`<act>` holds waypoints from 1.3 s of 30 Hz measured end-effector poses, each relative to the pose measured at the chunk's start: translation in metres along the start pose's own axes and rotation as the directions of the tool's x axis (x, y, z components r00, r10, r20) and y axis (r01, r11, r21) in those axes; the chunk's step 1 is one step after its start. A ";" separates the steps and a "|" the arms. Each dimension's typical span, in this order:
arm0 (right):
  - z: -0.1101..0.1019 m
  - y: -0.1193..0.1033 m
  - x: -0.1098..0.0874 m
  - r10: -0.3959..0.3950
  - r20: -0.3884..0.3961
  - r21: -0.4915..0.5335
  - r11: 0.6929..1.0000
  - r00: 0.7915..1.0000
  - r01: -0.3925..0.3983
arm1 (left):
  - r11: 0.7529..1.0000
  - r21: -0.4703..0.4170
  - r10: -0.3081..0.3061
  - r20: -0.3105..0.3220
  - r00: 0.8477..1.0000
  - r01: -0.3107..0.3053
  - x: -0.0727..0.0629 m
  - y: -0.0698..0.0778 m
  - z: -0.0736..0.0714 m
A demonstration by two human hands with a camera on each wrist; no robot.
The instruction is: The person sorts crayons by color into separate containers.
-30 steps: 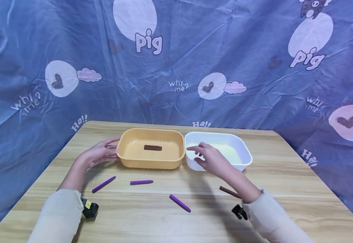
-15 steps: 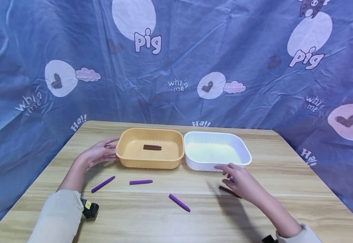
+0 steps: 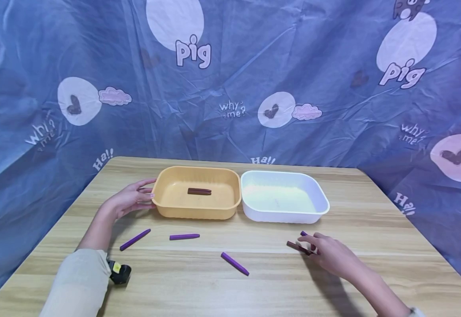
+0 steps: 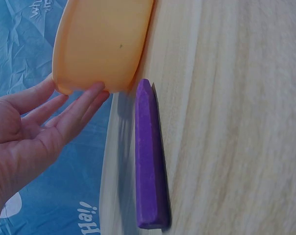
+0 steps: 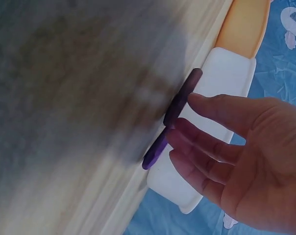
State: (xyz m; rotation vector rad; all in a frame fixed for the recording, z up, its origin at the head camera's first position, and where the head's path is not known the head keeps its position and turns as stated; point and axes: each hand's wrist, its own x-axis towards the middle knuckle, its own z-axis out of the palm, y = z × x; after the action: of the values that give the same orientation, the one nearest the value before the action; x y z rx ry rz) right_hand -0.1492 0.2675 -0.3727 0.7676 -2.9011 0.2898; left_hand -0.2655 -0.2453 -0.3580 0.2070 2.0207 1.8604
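My left hand (image 3: 129, 201) rests its extended fingers on the left side of the orange plastic bin (image 3: 196, 213); the left wrist view shows the fingertips along its end wall. Two brown crayons (image 3: 199, 191) lie side by side inside that bin. On the right, my right hand (image 3: 331, 255) is low at a brown crayon (image 3: 295, 246) on the table, thumb and fingers spread around its near end. In the right wrist view the thumb tip overlaps this crayon, and the fingertips are beside a purple crayon (image 5: 155, 151), mostly hidden by the hand in the head view.
A white plastic bin (image 3: 284, 216) stands right against the orange one. Three purple crayons lie in front: a left one (image 3: 135, 240), a middle one (image 3: 184, 237) and a nearer one (image 3: 235, 263). A blue printed cloth (image 3: 230, 79) hangs behind the wooden table (image 3: 198, 286).
My right hand has moved from over the white bin, rightward and toward me, down to the brown crayon. The left hand has stayed at the orange bin.
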 end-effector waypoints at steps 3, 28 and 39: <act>0.001 0.002 0.001 -0.024 -0.004 0.008 1.000 1.000 0.024 | 1.000 -0.005 0.002 0.003 1.000 -0.002 0.000 0.000 0.000; 0.001 0.007 0.004 -0.117 -0.068 0.027 0.993 0.991 0.119 | 1.000 -0.013 0.006 0.011 1.000 -0.006 0.000 0.000 -0.001; -0.011 -0.005 0.014 -0.171 -0.115 0.049 0.983 0.979 0.178 | 1.000 -0.017 0.002 0.014 1.000 -0.001 0.000 -0.002 -0.002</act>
State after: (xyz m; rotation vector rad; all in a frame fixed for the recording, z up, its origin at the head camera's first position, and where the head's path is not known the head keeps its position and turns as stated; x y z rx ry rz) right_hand -0.1574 0.2588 -0.3591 0.9765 -2.7112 0.3870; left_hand -0.2662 -0.2475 -0.3600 0.2167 1.9945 1.8715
